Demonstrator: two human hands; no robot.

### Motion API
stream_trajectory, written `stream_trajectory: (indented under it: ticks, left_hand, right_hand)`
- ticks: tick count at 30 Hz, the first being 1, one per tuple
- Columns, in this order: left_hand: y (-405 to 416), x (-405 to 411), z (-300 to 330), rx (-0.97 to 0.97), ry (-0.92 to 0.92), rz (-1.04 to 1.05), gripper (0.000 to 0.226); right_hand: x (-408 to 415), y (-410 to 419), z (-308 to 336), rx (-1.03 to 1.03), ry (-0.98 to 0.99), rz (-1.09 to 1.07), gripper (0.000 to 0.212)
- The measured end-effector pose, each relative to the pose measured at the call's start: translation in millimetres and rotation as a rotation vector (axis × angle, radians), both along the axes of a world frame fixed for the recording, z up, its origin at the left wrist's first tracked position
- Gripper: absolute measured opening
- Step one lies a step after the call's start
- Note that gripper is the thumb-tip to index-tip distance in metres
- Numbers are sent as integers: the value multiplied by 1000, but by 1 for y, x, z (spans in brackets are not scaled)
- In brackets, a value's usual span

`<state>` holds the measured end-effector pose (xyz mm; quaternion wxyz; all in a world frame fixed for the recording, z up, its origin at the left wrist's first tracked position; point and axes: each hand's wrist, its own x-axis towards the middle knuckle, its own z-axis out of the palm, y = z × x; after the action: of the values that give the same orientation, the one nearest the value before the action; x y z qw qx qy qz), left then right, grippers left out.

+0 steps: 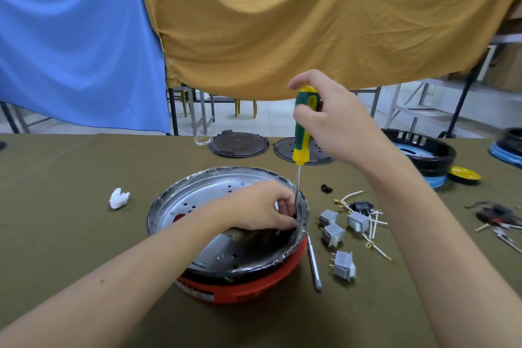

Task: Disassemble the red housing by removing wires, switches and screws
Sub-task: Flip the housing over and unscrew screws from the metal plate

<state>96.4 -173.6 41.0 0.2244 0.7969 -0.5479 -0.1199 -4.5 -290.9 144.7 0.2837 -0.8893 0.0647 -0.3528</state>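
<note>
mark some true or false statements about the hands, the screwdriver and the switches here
1. The right hand grips the screwdriver upright by its handle. True.
2. The screwdriver's shaft goes down outside the housing, onto the table. False: it goes down inside the rim, next to the left hand.
3. Four grey switches lie on the table to the right of the housing. True.
4. The left hand rests flat on the table. False: it is inside the housing, fingers curled at the screwdriver's tip.
5. The white wires are plugged into the housing. False: they lie loose on the table by the switches.
</note>
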Motion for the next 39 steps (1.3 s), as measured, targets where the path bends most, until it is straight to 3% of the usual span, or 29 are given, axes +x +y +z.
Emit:
stream_trajectory:
  ticks: [3,10,16,22,25,29,31,34,39]
  left_hand:
    - [-1,-2,-3,-6,38,28,10]
    - [-3,-6,-3,60,-32,53,14]
    - [-1,-6,0,10,-81,104,22]
    - [14,-2,13,-104,115,116,11]
    - [30,5,22,-162,106,173,4]
    - [51,11,22,-90,-11,213,4]
    - [58,11,22,-240,183,227,4]
    - [62,11,22,-352,506,225,7]
    - [55,7,23,-310,914,161,8]
  right_hand:
    - [0,1,0,67,-12,6,24]
    - [3,3,-4,-93,8,-18,24]
    - [0,1,-1,-29,-142,44,29]
    - [-2,-17,-1,34,-282,-3,26]
    - [-4,-28,0,181,-335,-39,25]
    - [-9,-45,-4,440,-456,-57,18]
    - [-10,-52,-14,538,-409,-73,16]
    - [-16,-67,-38,762,-272,-154,30]
    - [-42,-59,-86,1484,-163,122,20]
